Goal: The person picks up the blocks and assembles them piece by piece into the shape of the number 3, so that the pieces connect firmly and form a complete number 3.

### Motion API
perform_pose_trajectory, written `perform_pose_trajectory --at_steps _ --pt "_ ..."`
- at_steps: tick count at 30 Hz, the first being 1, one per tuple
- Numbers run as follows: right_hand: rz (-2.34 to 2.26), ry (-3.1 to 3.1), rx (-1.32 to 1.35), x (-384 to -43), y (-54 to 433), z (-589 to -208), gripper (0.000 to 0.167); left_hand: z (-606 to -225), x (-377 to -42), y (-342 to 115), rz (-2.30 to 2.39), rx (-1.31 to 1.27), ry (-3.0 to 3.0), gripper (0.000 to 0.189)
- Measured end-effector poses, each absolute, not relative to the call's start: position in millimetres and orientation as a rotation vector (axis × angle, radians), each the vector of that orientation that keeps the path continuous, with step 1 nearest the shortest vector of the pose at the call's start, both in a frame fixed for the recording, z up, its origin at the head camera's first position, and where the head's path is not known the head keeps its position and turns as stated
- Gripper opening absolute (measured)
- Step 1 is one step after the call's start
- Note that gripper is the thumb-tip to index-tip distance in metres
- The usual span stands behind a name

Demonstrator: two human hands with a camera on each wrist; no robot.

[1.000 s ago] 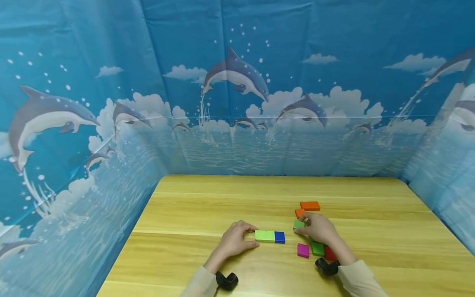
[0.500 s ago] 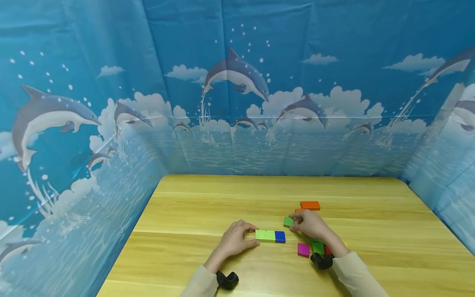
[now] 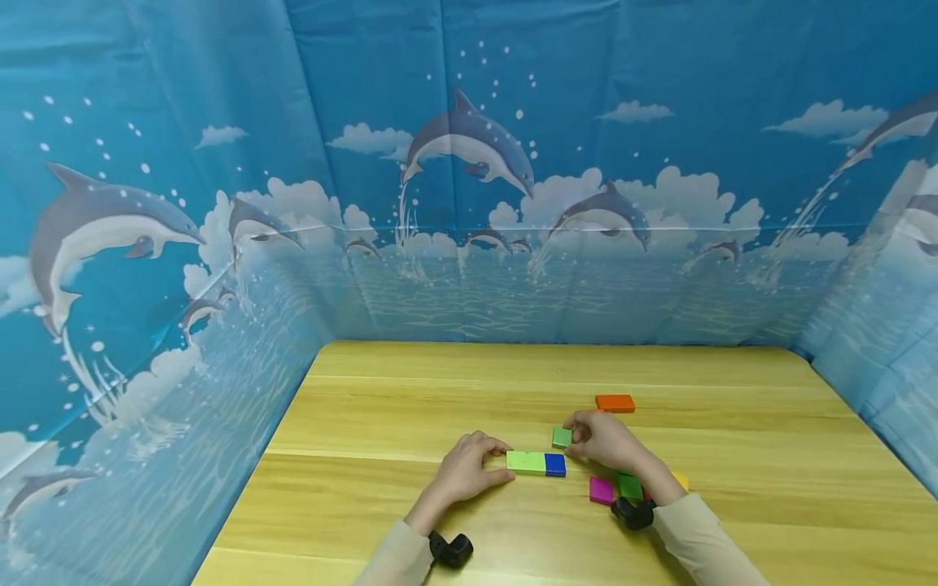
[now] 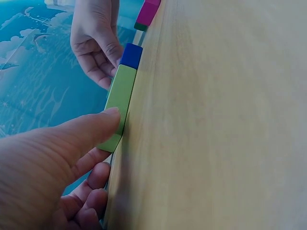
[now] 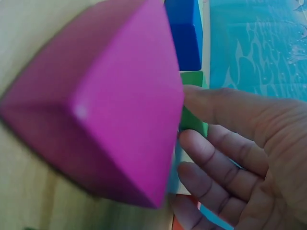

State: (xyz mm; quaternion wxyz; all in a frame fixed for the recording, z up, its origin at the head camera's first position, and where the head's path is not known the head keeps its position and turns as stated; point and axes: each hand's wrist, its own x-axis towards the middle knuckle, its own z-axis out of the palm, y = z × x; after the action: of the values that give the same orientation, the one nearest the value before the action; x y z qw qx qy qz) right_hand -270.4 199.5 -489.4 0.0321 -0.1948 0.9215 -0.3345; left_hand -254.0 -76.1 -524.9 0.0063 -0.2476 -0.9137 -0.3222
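Note:
My left hand has thumb and forefinger at the left end of a light green oblong block, lightly pinching it, as the left wrist view of the block shows. Against its right end lies a small blue block, making one row. My right hand pinches a small green block by its right side, just beyond the blue one. In the right wrist view a magenta block hides part of the held green block and the thumb tip.
Right of the row lie the magenta block and a darker green block. A yellow block and a red one are partly covered by my right forearm. An orange block lies farther back on the wooden table.
My right hand has carried the small green block leftward to behind the blue block. The smaller orange block is now mostly hidden by that hand, and the yellow block has come into sight. My left hand stays put.

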Motion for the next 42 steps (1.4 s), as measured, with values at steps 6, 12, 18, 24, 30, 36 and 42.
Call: perform_pose_trajectory --at_steps 6,12,18,24,30,36,42 --pt "-1.019 2.817 -0.725 -269 200 -491 0.027 -526 -254 -76 -0.990 -0.783 -2.851 0.037" --pt "-1.027 2.802 -0.755 -266 200 -493 0.029 -526 -254 -76 -0.978 -0.786 -2.850 0.037" --pt "-1.013 2.805 -0.740 -264 199 -494 0.032 -524 -252 -76 -0.995 -0.796 -2.840 0.037" --pt "-1.015 2.806 -0.746 -260 201 -491 0.038 -523 -252 -76 -0.989 -0.794 -2.844 0.038" --pt "-0.929 2.891 -0.743 -245 214 -479 0.032 -526 -252 -76 -0.989 -0.815 -2.843 0.038" --pt "-0.656 2.970 -0.853 -215 227 -470 0.040 -524 -252 -77 -0.985 -0.806 -2.848 0.038" --pt "-0.442 3.095 -0.897 -197 231 -474 0.036 -521 -253 -79 -0.982 -0.804 -2.855 0.039"
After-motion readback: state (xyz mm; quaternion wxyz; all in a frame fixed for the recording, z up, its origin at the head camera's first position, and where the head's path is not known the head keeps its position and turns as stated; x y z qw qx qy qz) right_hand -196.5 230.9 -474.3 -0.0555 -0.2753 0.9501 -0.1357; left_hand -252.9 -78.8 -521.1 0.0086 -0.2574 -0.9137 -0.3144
